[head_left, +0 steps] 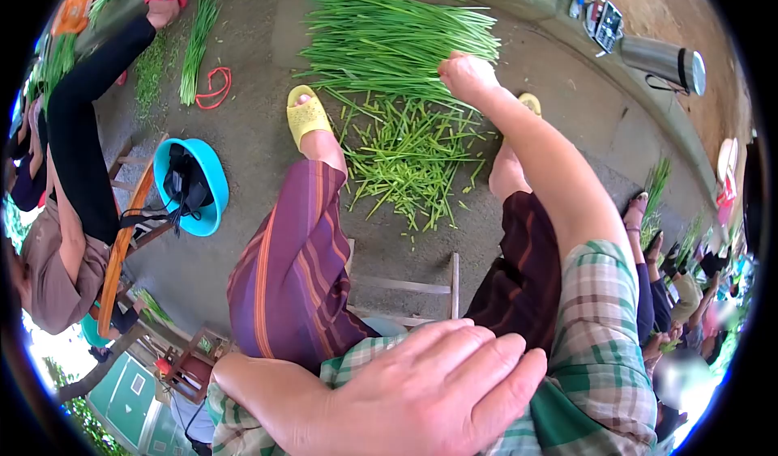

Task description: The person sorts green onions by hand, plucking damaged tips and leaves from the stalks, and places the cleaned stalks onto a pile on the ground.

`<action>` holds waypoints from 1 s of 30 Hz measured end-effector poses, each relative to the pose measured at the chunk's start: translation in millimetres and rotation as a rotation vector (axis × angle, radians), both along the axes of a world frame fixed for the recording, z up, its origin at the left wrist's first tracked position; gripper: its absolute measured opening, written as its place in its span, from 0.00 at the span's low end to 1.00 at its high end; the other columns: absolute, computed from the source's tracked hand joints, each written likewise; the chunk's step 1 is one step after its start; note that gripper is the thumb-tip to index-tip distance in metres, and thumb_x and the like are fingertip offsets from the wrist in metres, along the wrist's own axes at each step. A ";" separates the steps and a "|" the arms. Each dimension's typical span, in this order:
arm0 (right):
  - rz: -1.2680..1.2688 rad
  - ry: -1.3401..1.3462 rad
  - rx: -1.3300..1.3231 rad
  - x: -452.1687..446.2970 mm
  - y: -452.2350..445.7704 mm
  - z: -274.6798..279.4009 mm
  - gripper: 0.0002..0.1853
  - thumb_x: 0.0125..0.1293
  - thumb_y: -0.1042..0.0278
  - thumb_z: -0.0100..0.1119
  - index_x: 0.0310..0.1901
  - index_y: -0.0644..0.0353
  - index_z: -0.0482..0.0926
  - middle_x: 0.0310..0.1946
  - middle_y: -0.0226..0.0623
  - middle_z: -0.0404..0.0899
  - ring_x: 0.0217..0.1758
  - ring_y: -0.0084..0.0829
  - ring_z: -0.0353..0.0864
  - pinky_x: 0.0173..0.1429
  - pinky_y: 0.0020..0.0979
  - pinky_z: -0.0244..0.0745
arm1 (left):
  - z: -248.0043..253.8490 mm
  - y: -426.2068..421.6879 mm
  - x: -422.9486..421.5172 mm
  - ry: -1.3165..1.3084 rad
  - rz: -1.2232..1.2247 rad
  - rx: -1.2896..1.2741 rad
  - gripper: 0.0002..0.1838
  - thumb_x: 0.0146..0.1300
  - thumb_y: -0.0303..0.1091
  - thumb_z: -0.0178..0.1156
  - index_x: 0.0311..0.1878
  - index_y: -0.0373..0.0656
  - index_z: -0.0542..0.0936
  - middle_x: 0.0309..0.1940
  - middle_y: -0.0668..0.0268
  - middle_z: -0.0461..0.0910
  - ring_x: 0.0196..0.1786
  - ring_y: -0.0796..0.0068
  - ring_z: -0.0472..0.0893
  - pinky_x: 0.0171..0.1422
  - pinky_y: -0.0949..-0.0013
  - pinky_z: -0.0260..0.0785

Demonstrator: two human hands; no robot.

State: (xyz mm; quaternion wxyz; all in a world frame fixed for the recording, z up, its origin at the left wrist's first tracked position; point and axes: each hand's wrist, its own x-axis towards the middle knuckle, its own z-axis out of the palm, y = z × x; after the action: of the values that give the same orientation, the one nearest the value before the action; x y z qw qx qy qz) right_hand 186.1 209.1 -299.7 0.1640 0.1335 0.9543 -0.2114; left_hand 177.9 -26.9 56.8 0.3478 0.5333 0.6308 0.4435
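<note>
My right hand [470, 77] reaches out over the right part of a pile of long green stalks [381, 39], its fingers closed on stalks; the fingertips are partly hidden. Below the pile, between my feet, short cut green pieces [409, 160] lie scattered on the ground. My left hand [438, 387] is close to the camera at the bottom centre, in front of my checked shirt, back of the hand up. Its fingers are bent and close together, the fingertips hidden, and what they hold cannot be made out.
A blue basin [217, 189] with dark items stands at left, beside a seated person [69, 245]. More stalks [197, 47] and a red cord [217, 89] lie nearby. A metal flask [660, 63] sits at upper right by a kerb. Other people sit at far right.
</note>
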 end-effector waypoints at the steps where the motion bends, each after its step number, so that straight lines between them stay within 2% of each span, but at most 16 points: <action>1: -0.021 -0.008 0.041 -3.1 -4.7 -7.0 0.07 0.61 0.65 0.60 0.36 0.55 0.83 0.41 0.42 0.81 0.45 0.45 0.82 0.48 0.43 0.78 | -1.4 -1.3 -0.6 0.000 0.036 0.024 0.23 0.53 0.32 0.65 0.53 0.38 0.75 0.45 0.62 0.76 0.45 0.63 0.77 0.52 0.62 0.71; 3: -0.059 -0.058 0.035 0.2 -16.6 -18.3 0.06 0.59 0.66 0.62 0.37 0.56 0.82 0.41 0.43 0.79 0.47 0.44 0.81 0.49 0.43 0.77 | -2.6 -3.8 0.5 -0.005 0.072 0.041 0.23 0.53 0.31 0.65 0.53 0.38 0.74 0.45 0.62 0.76 0.45 0.63 0.77 0.52 0.62 0.72; 5: -0.041 0.042 0.160 4.2 -22.1 -24.7 0.07 0.59 0.66 0.62 0.38 0.55 0.82 0.41 0.43 0.78 0.49 0.43 0.79 0.50 0.42 0.77 | -0.2 -4.5 -2.7 -0.033 0.117 0.048 0.23 0.52 0.31 0.64 0.53 0.37 0.75 0.44 0.62 0.76 0.44 0.64 0.78 0.51 0.62 0.72; 6: -0.023 0.077 0.165 6.4 -19.4 -31.1 0.08 0.60 0.62 0.62 0.39 0.54 0.82 0.38 0.42 0.77 0.46 0.46 0.80 0.49 0.45 0.76 | 2.4 -4.3 -6.9 -0.041 0.133 0.053 0.23 0.52 0.31 0.63 0.52 0.37 0.75 0.44 0.62 0.76 0.44 0.64 0.78 0.51 0.62 0.72; 7: -0.016 0.079 0.168 5.9 -16.8 -28.2 0.08 0.60 0.62 0.62 0.39 0.54 0.82 0.38 0.42 0.77 0.46 0.46 0.80 0.49 0.45 0.76 | 13.6 -3.1 -21.1 -0.081 0.027 -0.066 0.23 0.53 0.33 0.61 0.53 0.35 0.75 0.43 0.60 0.76 0.45 0.64 0.79 0.53 0.62 0.73; 8: -0.082 0.060 0.097 7.0 -15.6 -25.2 0.07 0.61 0.63 0.61 0.39 0.54 0.82 0.40 0.42 0.77 0.48 0.45 0.79 0.50 0.44 0.77 | 19.8 -3.0 -28.9 -0.122 -0.081 -0.186 0.24 0.54 0.36 0.60 0.53 0.34 0.75 0.42 0.59 0.77 0.46 0.64 0.79 0.55 0.61 0.74; 12: -0.149 0.081 -0.036 20.9 2.1 -5.3 0.07 0.63 0.63 0.58 0.38 0.55 0.80 0.39 0.40 0.77 0.46 0.45 0.80 0.49 0.43 0.77 | 12.0 -4.3 -15.6 -0.074 0.130 -0.019 0.23 0.51 0.32 0.63 0.51 0.37 0.75 0.43 0.62 0.77 0.44 0.64 0.78 0.51 0.63 0.73; 13: -0.159 0.125 -0.046 24.9 7.6 -4.4 0.07 0.64 0.62 0.58 0.38 0.55 0.79 0.38 0.40 0.77 0.44 0.45 0.81 0.48 0.44 0.77 | 17.8 -6.7 -21.2 -0.091 0.043 -0.110 0.23 0.51 0.33 0.60 0.52 0.35 0.75 0.43 0.60 0.77 0.45 0.64 0.79 0.54 0.61 0.74; 14: -0.185 0.134 -0.016 28.4 12.1 -5.9 0.07 0.64 0.62 0.58 0.37 0.55 0.79 0.38 0.40 0.77 0.44 0.44 0.81 0.47 0.43 0.77 | 20.8 -7.3 -24.7 -0.108 -0.046 -0.201 0.25 0.52 0.35 0.58 0.53 0.33 0.76 0.43 0.58 0.77 0.47 0.63 0.80 0.57 0.59 0.75; 17: -0.208 0.100 0.047 37.2 22.1 -12.6 0.07 0.64 0.62 0.58 0.38 0.55 0.79 0.38 0.40 0.77 0.45 0.45 0.80 0.48 0.43 0.77 | 17.3 -3.6 -22.1 -0.068 -0.036 -0.181 0.23 0.52 0.34 0.59 0.52 0.33 0.76 0.43 0.58 0.77 0.46 0.64 0.80 0.56 0.61 0.75; 18: -0.200 0.085 0.082 38.6 23.5 -17.8 0.07 0.63 0.63 0.58 0.40 0.54 0.79 0.40 0.40 0.77 0.48 0.43 0.80 0.49 0.43 0.76 | 11.3 -2.6 -16.3 -0.070 -0.043 -0.184 0.23 0.52 0.34 0.59 0.52 0.33 0.76 0.43 0.58 0.77 0.46 0.64 0.80 0.56 0.61 0.75; 21: -0.188 0.039 0.233 35.5 19.8 -30.1 0.08 0.62 0.65 0.58 0.42 0.53 0.79 0.42 0.39 0.77 0.52 0.40 0.78 0.51 0.43 0.75 | -4.2 1.0 -2.6 0.053 0.115 0.017 0.20 0.52 0.32 0.62 0.50 0.38 0.76 0.43 0.63 0.77 0.44 0.65 0.79 0.51 0.65 0.73; 24: -0.164 -0.003 0.325 29.1 14.1 -28.9 0.08 0.60 0.68 0.57 0.42 0.53 0.78 0.45 0.35 0.76 0.54 0.37 0.77 0.53 0.42 0.72 | 0.6 5.7 -6.4 0.066 0.107 -0.016 0.19 0.53 0.33 0.62 0.49 0.38 0.76 0.43 0.63 0.78 0.44 0.67 0.79 0.51 0.65 0.74; 25: -0.146 -0.007 0.376 26.6 12.8 -27.3 0.08 0.60 0.68 0.57 0.41 0.54 0.78 0.45 0.35 0.76 0.54 0.37 0.76 0.54 0.42 0.71 | 8.2 6.8 -13.7 0.004 0.035 -0.114 0.20 0.53 0.33 0.61 0.50 0.36 0.77 0.42 0.61 0.78 0.45 0.65 0.80 0.53 0.63 0.74; 26: -0.140 -0.028 0.376 25.1 11.9 -24.6 0.10 0.59 0.71 0.58 0.43 0.55 0.77 0.46 0.36 0.76 0.54 0.37 0.77 0.54 0.41 0.71 | 12.1 8.1 -18.3 -0.054 -0.036 -0.211 0.22 0.53 0.33 0.60 0.51 0.34 0.77 0.42 0.58 0.78 0.45 0.64 0.80 0.55 0.61 0.75; 30: -0.227 -0.072 0.412 22.2 5.2 -34.3 0.15 0.58 0.74 0.59 0.47 0.57 0.74 0.47 0.39 0.76 0.52 0.39 0.78 0.53 0.40 0.71 | 13.0 10.8 -16.0 -0.070 -0.045 -0.225 0.21 0.53 0.33 0.61 0.51 0.34 0.78 0.42 0.58 0.78 0.45 0.65 0.80 0.55 0.61 0.75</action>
State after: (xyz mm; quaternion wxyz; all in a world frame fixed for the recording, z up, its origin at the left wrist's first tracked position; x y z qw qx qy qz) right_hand 208.3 214.3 -334.1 0.1425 0.2778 0.9497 -0.0242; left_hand 161.9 -16.1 69.8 0.4372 0.4892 0.6520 0.3801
